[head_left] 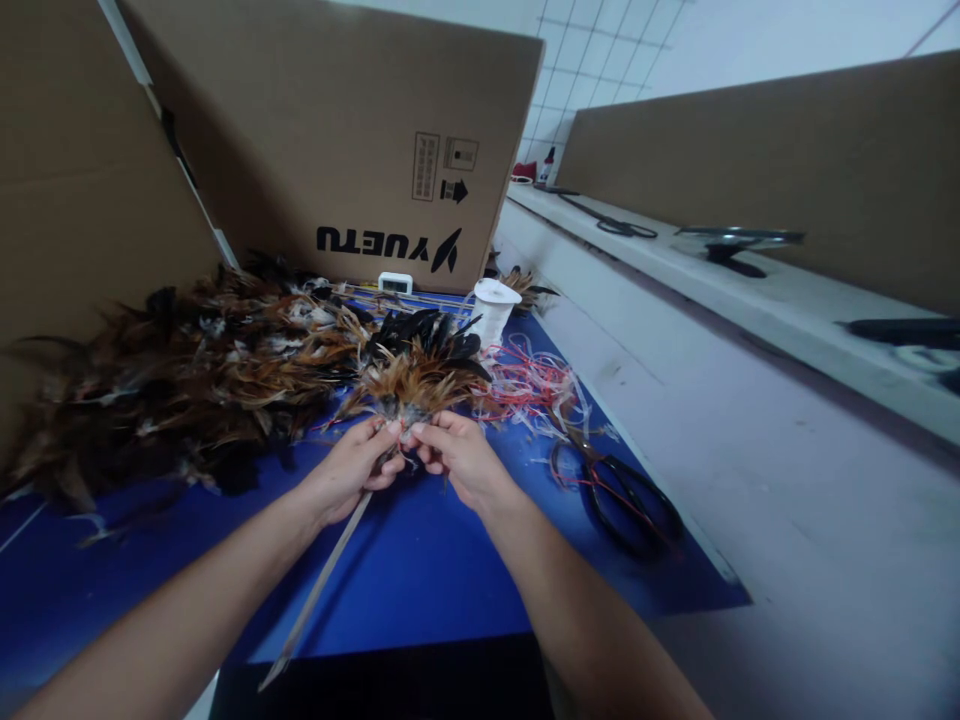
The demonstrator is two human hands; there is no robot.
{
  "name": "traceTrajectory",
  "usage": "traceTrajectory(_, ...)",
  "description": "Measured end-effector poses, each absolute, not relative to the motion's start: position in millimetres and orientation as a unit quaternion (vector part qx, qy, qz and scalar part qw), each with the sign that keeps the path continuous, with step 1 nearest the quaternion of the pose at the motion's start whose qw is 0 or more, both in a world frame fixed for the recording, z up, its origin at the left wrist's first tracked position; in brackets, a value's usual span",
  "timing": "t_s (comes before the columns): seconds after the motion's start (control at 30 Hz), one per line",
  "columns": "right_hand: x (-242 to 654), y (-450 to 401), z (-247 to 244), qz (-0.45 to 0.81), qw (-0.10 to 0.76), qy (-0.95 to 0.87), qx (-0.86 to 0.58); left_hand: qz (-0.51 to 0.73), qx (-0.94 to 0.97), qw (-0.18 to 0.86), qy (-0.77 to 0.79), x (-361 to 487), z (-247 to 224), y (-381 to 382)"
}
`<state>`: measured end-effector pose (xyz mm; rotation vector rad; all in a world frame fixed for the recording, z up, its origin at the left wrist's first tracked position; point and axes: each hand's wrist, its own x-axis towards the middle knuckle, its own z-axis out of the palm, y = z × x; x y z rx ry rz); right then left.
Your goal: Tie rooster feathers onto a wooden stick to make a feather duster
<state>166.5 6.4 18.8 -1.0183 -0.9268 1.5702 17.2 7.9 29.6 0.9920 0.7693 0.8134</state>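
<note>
My left hand (364, 465) is closed around the base of a brown and black feather bundle (420, 375). A thin pale stick (322, 585) runs from under that hand down past the table's front edge. My right hand (454, 455) pinches the same base from the other side, its fingertips almost meeting the left ones. A bit of reddish string shows between the fingers; which fingers hold it I cannot tell. The feathers fan out away from me, with dark tips at the far end.
A large feather pile (195, 370) covers the left of the blue table (427, 590). Tangled red and clear strings (532, 385) and black-handled scissors (626, 500) lie to the right. Behind stand a white spool (493, 315), a small digital display (395, 284) and a cardboard box (337, 130).
</note>
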Motion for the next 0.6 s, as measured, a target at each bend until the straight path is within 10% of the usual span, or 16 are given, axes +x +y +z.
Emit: traceTrajectory(0.6, 157.9, 7.9, 12.2, 0.621, 0.509, -0.377, -0.462, 0.391, 0.446, 0.703, 0.392, 17.4, 24.5, 10.1)
